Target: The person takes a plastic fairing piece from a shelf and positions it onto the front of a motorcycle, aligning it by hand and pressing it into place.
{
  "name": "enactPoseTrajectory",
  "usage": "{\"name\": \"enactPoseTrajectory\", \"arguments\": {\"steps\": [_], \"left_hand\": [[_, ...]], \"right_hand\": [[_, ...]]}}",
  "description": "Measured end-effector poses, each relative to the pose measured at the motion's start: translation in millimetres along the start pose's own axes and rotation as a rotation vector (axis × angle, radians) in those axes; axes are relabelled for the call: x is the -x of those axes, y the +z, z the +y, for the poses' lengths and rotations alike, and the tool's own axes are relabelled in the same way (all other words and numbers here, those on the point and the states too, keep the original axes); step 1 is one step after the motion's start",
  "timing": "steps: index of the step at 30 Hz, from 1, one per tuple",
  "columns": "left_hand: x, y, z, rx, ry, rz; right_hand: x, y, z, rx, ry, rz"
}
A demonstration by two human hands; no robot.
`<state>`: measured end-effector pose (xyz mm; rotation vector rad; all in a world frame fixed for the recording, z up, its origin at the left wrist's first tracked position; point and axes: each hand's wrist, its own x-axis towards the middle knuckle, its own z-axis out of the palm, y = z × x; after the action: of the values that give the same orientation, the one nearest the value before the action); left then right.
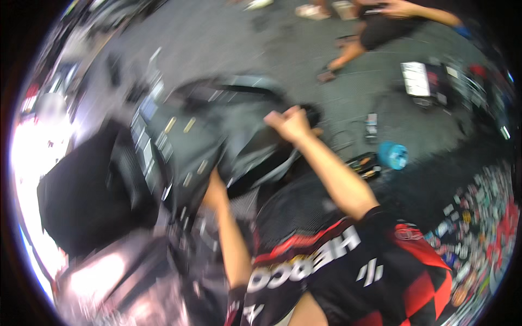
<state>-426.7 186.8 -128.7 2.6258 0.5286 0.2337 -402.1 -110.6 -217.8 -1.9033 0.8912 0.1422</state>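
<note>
Between left hand (215, 194) and right hand (292, 125), a dark bag (244, 127) is spread, probably for steadiness; blurry grips can't be told.

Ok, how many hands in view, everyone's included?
3 visible: left hand at the near side of the dark bag, partly hidden; right hand by its right edge; another person's hand at top right. More may be hidden.

Kind of place unclear — grey floor (244, 41), colourful clutter (481, 225)
</note>
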Motion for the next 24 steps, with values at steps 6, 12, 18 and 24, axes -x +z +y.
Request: {"name": "enactPoseTrajectory", "arguments": {"steps": [6,12,18,24], "left_hand": [[2,-28,-12,-0.314,-0.131,-0.155],[1,-27,-13,-0.289,0.181,0.080],[-14,-40,-29,-0.403,0.396,0.286],[-12,-14,-64,-0.632,0.619,0.422]], "right_hand": [[14,-24,10,-0.146,-0.245,-0.024],[41,-119,37,0.042,0.246,0.112],[58,29,-21,0.288,0.002,-0.002],[52,4,-24,0.341,-0.084,-0.184]]}}
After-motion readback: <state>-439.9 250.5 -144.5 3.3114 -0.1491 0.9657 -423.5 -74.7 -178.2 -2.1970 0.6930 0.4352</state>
